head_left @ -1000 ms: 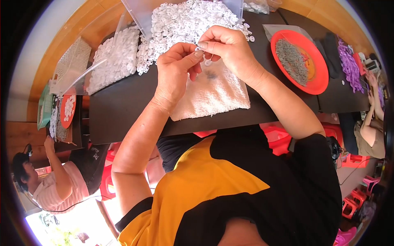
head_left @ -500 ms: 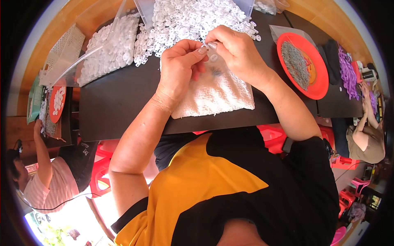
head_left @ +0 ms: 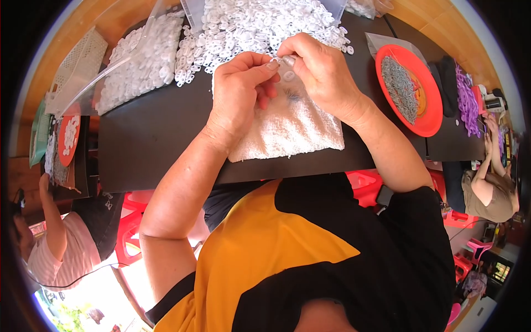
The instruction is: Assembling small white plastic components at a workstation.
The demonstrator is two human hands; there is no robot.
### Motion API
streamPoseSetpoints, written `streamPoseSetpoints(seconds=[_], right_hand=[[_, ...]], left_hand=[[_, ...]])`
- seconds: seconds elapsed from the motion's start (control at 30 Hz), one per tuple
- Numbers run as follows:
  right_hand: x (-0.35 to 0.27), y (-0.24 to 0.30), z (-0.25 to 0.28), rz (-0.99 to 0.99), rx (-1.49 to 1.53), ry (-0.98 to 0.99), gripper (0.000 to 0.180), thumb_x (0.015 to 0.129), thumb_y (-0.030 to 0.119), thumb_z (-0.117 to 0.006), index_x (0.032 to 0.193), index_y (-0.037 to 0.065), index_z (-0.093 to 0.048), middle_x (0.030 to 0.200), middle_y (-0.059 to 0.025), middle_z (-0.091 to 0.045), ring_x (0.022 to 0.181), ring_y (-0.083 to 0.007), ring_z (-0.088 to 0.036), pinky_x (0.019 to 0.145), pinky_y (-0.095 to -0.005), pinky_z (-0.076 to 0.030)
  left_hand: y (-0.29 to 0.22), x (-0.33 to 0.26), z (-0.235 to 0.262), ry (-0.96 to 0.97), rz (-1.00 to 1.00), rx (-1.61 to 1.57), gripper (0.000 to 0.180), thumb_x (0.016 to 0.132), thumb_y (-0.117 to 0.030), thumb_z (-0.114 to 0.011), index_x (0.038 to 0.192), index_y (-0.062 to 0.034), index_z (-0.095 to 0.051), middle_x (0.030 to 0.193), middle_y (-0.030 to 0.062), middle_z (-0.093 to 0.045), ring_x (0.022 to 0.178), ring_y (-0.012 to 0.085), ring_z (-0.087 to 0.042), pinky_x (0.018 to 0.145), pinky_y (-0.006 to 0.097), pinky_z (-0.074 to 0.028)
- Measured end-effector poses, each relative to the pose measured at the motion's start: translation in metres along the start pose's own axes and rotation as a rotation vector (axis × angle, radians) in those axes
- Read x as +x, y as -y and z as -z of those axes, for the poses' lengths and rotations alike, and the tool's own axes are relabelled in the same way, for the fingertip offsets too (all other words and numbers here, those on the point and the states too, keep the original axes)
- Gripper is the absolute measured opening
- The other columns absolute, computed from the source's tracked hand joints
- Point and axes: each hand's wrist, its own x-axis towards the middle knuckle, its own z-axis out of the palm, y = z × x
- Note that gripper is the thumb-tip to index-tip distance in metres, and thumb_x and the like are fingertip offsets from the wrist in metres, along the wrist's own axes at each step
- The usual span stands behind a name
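Observation:
Over a white towel (head_left: 287, 130) my two hands meet, fingertips nearly touching. My left hand (head_left: 238, 86) is closed in a pinch on a small white plastic piece (head_left: 275, 60), partly covered by the fingers. Beside it my right hand (head_left: 326, 77) is also pinched shut. Something silvery (head_left: 288, 60) shows at its fingertips; I cannot tell whether it is held or worn on a finger. A loose white piece (head_left: 289, 76) lies on the towel just below, near a few thin grey bits (head_left: 292, 96).
Beyond my hands spreads a heap of white plastic pieces (head_left: 243, 33), with a clear bag (head_left: 138, 61) of more at left. A red plate (head_left: 434, 110) of small grey metal parts stands right, with purple pieces (head_left: 468, 102) farther off. Other people work at both sides.
My hands keep almost the same pinched pose at the same spot. The whole view has shifted slightly; the person at left has lowered a little in the picture.

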Motion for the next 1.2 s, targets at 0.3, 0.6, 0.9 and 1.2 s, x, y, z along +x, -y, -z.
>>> streamPoseSetpoints(seconds=[0.3,0.6,0.9,1.2], right_hand=[[-0.001,-0.003,-0.008,-0.009,0.045,-0.096,0.016,0.082,-0.003,-0.057,0.096,0.006,-0.057,0.088,-0.0106,-0.065,0.073,-0.0315,-0.065,0.061,-0.04,-0.05],[-0.002,-0.002,-0.007,-0.062,0.081,-0.083,0.014,0.084,-0.001,-0.058,0.095,0.006,-0.057,0.087,-0.0104,-0.065,0.072,-0.031,-0.065,0.062,-0.0395,-0.051],[-0.004,0.0,-0.008,-0.083,0.058,-0.035,0.011,0.085,0.003,-0.058,0.095,0.006,-0.057,0.086,-0.0121,-0.066,0.074,-0.0329,-0.065,0.065,-0.0418,-0.051],[-0.01,-0.001,-0.018,-0.214,0.27,-0.028,0.009,0.088,-0.004,-0.054,0.095,0.001,-0.057,0.072,-0.0058,-0.059,0.063,-0.0123,-0.056,0.059,-0.0265,-0.046]], left_hand=[[0.0,0.0,0.0,-0.048,0.037,-0.065,0.012,0.09,-0.011,-0.064,0.093,0.0007,-0.064,0.076,0.0055,-0.063,0.058,0.01,-0.054,0.05,0.023,-0.041],[0.001,0.001,0.001,-0.04,0.036,-0.084,0.012,0.091,-0.01,-0.063,0.094,0.0015,-0.064,0.077,0.0062,-0.063,0.058,0.0103,-0.055,0.049,0.023,-0.041],[0.0,0.0,0.001,-0.033,0.041,-0.06,0.013,0.093,-0.009,-0.06,0.097,0.0038,-0.06,0.081,0.0092,-0.063,0.061,0.0134,-0.056,0.05,0.024,-0.041],[0.008,-0.002,-0.002,-0.091,0.01,-0.043,0.009,0.091,-0.007,-0.063,0.089,0.0015,-0.062,0.074,0.0047,-0.061,0.055,0.0096,-0.051,0.046,0.023,-0.038]])
